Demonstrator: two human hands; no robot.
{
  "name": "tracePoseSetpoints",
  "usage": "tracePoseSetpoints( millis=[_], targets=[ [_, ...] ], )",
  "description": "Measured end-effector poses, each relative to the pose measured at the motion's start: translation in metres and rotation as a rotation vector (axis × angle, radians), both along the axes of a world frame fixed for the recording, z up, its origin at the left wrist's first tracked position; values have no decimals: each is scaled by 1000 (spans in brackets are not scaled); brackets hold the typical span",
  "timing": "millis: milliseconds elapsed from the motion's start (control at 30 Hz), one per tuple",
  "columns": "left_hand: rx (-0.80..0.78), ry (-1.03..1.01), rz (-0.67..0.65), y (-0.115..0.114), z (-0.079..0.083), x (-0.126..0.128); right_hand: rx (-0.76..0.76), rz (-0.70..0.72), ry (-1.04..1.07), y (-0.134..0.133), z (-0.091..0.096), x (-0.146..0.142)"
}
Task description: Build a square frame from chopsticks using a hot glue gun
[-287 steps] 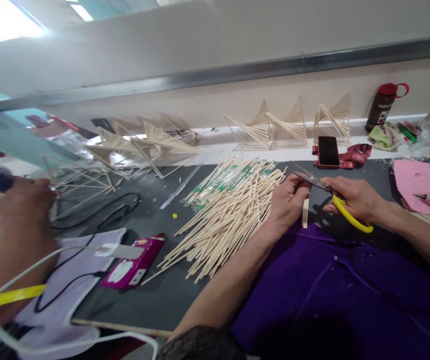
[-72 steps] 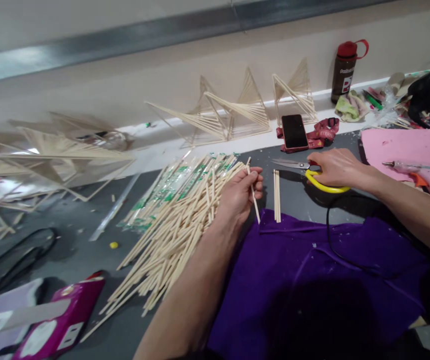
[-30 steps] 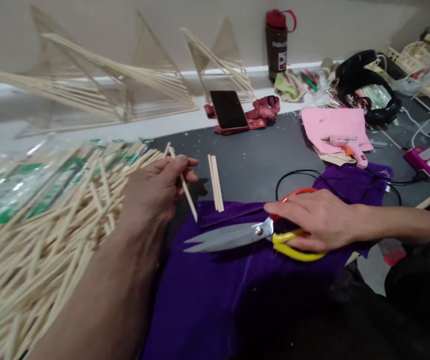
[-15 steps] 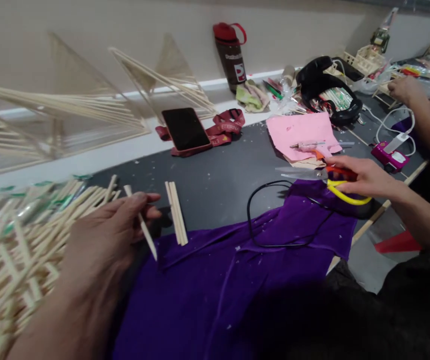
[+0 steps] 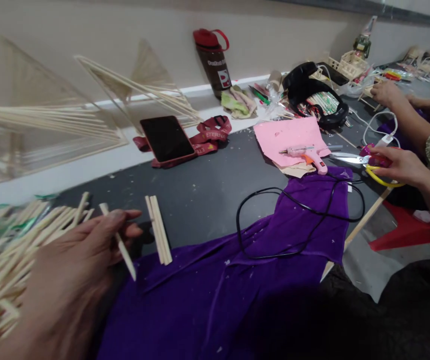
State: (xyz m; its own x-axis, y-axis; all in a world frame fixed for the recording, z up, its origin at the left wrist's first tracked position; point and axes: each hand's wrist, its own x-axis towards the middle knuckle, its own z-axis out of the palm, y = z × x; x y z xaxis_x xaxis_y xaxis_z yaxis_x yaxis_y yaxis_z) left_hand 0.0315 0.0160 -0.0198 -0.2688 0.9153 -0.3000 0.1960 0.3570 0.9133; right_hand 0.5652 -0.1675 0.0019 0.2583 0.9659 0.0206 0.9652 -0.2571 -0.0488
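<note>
Leftward of the purple fabric sheet (image 5: 233, 280), the left hand (image 5: 83, 250) pinched a slim pale wooden stick (image 5: 125, 257); rightward, the right hand (image 5: 404, 162) grasped yellow-handled steel scissors (image 5: 362, 160).

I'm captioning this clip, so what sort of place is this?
Likely a craft workshop: it has a heap of wooden sticks, a hot glue gun and openwork stick frames along the wall.

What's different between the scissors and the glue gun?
The scissors are held in the right hand; the glue gun lies mostly on the pink sheet. The scissors show shiny metal blades and a yellow handle loop; the glue gun has a pale pink body. Both point toward the picture's left.
</note>
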Motion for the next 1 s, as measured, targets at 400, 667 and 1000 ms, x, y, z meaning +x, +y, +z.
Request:
tracePoseSetpoints(
  millis=[400, 667, 1000],
  targets=[
    [-14, -4, 10, -5, 2, 4, -91, 0, -1, 37, -9, -21],
    [7, 20, -19, -5, 0, 0, -81, -1, 21, 43, -6, -33],
    [14, 4, -28, 0, -6, -5, -80, -61, -37, 41, -10, -31]
  ],
)
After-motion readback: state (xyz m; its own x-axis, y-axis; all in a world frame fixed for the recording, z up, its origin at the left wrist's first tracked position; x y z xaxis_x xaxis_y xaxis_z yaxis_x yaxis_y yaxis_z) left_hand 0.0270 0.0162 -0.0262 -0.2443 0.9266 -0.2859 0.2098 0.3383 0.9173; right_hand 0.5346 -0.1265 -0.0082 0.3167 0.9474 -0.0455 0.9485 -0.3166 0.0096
